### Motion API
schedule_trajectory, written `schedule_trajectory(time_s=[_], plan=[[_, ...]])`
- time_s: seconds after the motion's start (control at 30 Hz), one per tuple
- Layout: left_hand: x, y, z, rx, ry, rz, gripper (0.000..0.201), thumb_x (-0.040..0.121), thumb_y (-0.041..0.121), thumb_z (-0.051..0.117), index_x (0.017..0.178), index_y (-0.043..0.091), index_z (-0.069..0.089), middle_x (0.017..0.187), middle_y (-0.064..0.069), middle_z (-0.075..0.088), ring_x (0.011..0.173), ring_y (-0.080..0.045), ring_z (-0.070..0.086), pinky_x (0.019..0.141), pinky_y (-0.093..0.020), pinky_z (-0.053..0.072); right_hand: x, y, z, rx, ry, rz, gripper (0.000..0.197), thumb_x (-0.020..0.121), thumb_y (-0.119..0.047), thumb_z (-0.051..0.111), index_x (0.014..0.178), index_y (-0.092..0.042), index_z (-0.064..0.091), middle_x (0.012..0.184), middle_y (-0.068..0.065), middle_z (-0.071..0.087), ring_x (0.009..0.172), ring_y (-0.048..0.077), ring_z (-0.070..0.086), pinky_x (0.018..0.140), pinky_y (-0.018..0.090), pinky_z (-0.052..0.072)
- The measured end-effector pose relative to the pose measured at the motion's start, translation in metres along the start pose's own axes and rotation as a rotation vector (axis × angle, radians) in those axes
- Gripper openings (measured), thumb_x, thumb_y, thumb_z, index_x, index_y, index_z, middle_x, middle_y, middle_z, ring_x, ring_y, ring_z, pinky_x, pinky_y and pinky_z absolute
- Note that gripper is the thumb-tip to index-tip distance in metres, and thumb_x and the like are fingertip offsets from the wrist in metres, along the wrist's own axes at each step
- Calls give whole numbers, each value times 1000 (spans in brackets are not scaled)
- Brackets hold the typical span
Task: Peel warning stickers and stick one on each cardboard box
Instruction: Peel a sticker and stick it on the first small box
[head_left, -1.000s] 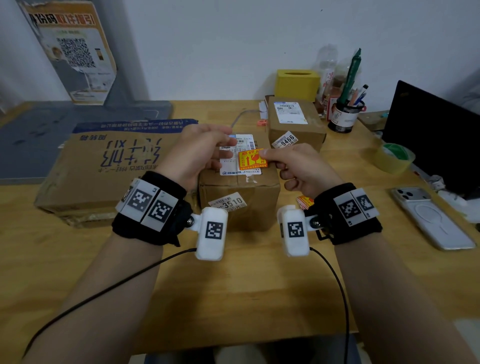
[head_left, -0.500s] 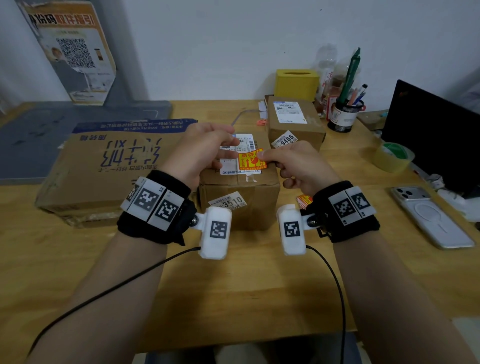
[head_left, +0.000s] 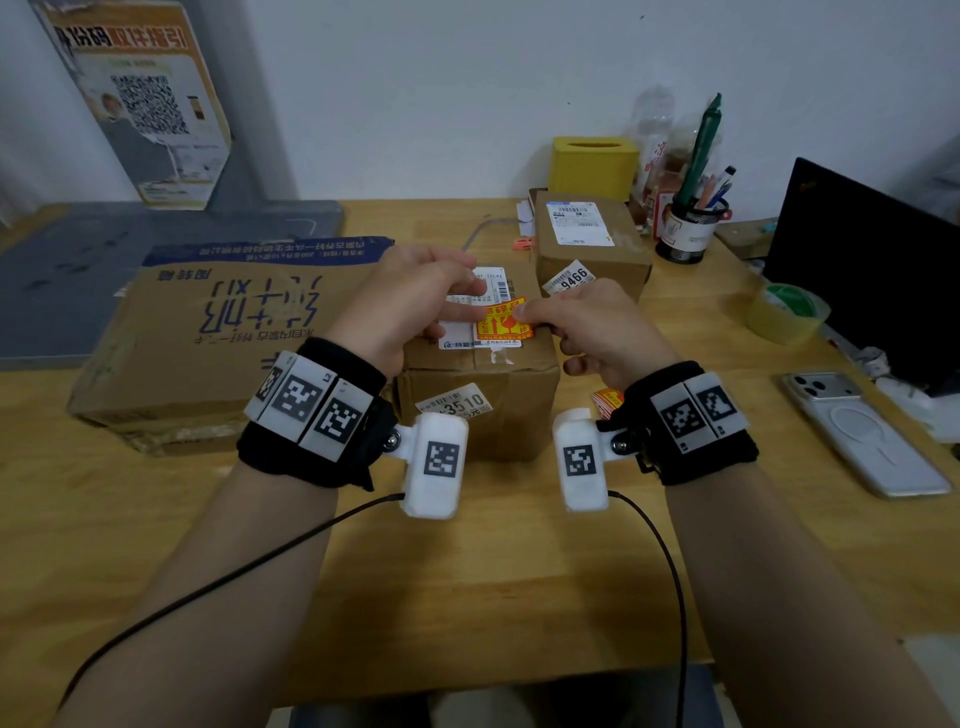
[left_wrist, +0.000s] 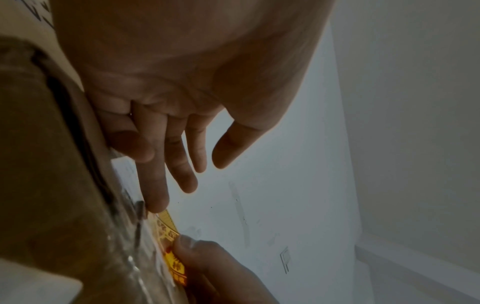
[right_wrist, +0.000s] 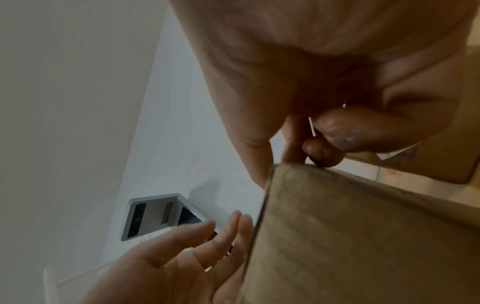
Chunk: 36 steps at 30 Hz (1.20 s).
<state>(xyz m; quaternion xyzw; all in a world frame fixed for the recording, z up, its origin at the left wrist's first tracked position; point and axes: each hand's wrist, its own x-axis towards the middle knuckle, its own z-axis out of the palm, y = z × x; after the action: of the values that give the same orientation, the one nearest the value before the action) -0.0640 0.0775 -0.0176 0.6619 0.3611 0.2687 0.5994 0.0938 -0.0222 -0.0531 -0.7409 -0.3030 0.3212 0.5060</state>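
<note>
An orange-yellow warning sticker (head_left: 501, 325) lies on the white label on top of the small middle cardboard box (head_left: 478, 400). My left hand (head_left: 457, 306) has straight fingers. In the left wrist view its index fingertip (left_wrist: 155, 203) presses the sticker (left_wrist: 172, 253) at one end. My right hand (head_left: 527, 314) pinches the sticker's right end at the box edge, its other fingers curled. A second small box (head_left: 592, 244) stands behind. A large flat box (head_left: 218, 332) lies to the left. More stickers (head_left: 605, 400) lie by my right wrist.
A phone (head_left: 862, 436) lies at the right, with a tape roll (head_left: 787, 312) and a black laptop (head_left: 872, 270) behind it. A pen holder (head_left: 688, 228) and a yellow box (head_left: 592, 166) stand at the back by the wall. A grey mat (head_left: 104, 270) covers the far left.
The sticker went from being held in the air between both hands down onto the middle box's top. My left fingers straightened onto it, and both hands dropped slightly.
</note>
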Motion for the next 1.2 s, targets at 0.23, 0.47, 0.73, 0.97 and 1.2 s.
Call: schedule_trajectory(time_s=[0.23, 0.47, 0.73, 0.97, 1.2], plan=[[3, 1, 0, 28, -22, -31, 21, 98, 16, 56, 116, 13, 65, 97, -5, 76, 84, -16, 77, 61, -26, 43, -1, -5, -3, -136, 27, -74, 28, 78, -34, 86, 86, -10, 75, 76, 7, 41, 50, 11, 39, 42, 22, 38], [3, -1, -1, -20, -1, -32, 21, 98, 14, 56, 115, 11, 66, 97, -7, 77, 82, -18, 77, 55, -24, 41, -4, -13, -9, -311, 60, -93, 36, 81, -41, 84, 79, -13, 60, 72, 8, 47, 61, 16, 47, 45, 26, 46], [3, -3, 2, -48, 50, -4, 13, 98, 16, 54, 101, 19, 66, 99, -5, 75, 89, -20, 74, 56, -25, 43, -2, 1, -2, -373, -194, -390, 51, 107, -52, 33, 141, -26, 60, 105, -54, 59, 143, -5, 34, 124, 46, 20], [11, -7, 0, 26, 104, -11, 16, 96, 17, 54, 107, 17, 67, 98, -4, 73, 80, -17, 65, 53, -22, 44, 8, 7, -3, -526, -284, -355, 40, 98, -67, 33, 87, -67, 71, 172, -18, 6, 159, 26, 4, 126, 54, 5], [16, -1, 4, 95, 75, -54, 24, 96, 23, 57, 116, 12, 63, 94, -3, 70, 78, -17, 60, 52, -24, 41, 6, -7, 2, -568, -221, -285, 33, 110, -49, 28, 128, -58, 54, 174, -3, 5, 159, 24, 7, 127, 47, 1]])
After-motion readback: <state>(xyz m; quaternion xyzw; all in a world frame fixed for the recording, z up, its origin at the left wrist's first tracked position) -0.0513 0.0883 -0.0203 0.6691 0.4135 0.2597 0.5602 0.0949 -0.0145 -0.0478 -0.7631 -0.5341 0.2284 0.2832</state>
